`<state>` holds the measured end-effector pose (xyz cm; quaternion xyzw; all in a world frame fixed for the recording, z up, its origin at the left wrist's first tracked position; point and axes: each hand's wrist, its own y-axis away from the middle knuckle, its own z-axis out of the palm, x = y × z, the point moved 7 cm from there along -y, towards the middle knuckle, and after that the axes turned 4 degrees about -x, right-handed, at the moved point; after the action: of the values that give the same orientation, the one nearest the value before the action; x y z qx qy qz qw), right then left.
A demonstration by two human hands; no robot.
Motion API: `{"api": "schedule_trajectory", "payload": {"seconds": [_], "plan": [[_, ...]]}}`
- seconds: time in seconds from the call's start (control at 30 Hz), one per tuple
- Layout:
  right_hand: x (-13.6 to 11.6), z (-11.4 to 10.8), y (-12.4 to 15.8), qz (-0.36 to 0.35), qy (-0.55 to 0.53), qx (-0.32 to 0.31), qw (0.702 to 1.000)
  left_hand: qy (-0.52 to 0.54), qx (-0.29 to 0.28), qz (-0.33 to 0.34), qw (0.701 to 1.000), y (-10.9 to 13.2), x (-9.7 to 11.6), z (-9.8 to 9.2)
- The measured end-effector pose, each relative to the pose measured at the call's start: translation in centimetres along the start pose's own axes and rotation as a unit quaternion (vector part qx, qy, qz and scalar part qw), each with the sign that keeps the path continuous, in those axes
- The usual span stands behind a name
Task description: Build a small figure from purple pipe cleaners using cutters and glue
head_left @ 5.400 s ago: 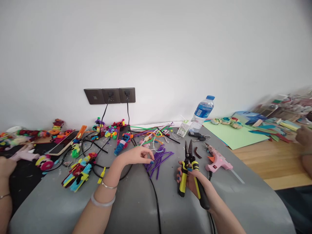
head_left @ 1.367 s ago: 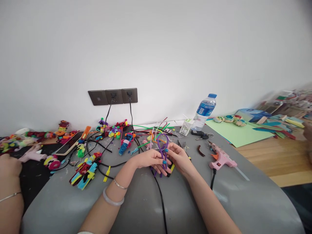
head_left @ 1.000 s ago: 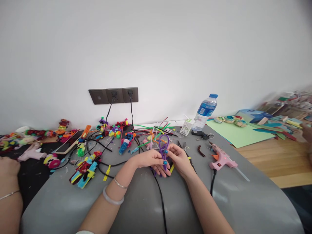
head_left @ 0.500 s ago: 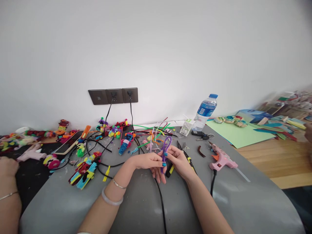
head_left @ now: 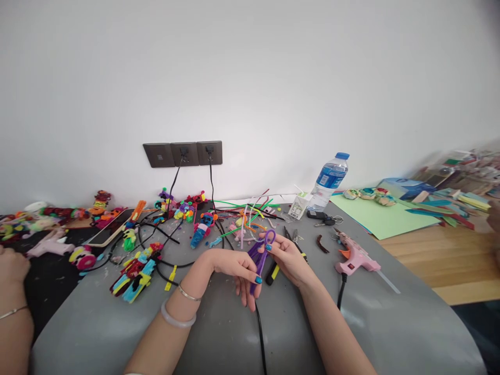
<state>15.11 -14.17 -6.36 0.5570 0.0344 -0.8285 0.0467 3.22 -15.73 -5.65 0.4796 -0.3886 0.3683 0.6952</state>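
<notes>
A purple pipe cleaner [head_left: 258, 266], bent into loops, is stretched between my two hands above the grey table. Its lower end is pinched between the thumb and fingers of my left hand [head_left: 241, 273]. Near its rounded upper loop, my right hand [head_left: 286, 255] grips it with thumb and forefinger. Just beyond the hands lie loose pipe cleaners [head_left: 254, 216] in green, orange, white and other colours. Black-and-yellow pliers [head_left: 291, 237] rest by my right hand, partly hidden behind it.
A pink glue gun [head_left: 357, 255] lies to the right, its cord running forward. A water bottle [head_left: 330, 179], a drink carton [head_left: 300, 204] and keys [head_left: 326, 219] stand or lie behind. Pipe-cleaner figures [head_left: 136, 273] and black cables fill the left. Another person's hand [head_left: 13, 268] is at far left.
My left hand has moved down and slightly left, drawing the pipe cleaner's lower part away from my right hand. The upper loop has become smaller and more strands show.
</notes>
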Motion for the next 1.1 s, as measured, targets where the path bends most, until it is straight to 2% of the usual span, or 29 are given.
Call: {"api": "schedule_trajectory", "payload": {"seconds": [0.27,0.43,0.63,0.83,0.97,1.1], "plan": [[-0.5,0.1,0.2,-0.039,0.085,0.008,0.996,0.004,-0.026,-0.026,0.999,0.7,0.0,0.5],[-0.5,0.9,0.4,-0.012,0.093,-0.034,0.995,0.005,-0.034,-0.034,0.999,1.0,0.0,0.6],[0.0,0.8,0.4,0.028,0.077,-0.032,0.996,0.017,-0.034,-0.041,0.998,1.4,-0.2,0.4],[0.5,0.4,0.2,0.017,0.064,0.018,0.998,0.024,0.009,-0.023,0.999,2.2,0.1,-0.2],[0.4,-0.2,0.1,-0.016,0.107,0.073,0.991,0.020,-0.002,-0.049,0.999,2.5,-0.5,-0.2],[-0.4,-0.6,0.7,-0.018,0.168,0.091,0.981,0.012,-0.023,-0.064,0.998,1.9,-1.0,-0.1]]}}
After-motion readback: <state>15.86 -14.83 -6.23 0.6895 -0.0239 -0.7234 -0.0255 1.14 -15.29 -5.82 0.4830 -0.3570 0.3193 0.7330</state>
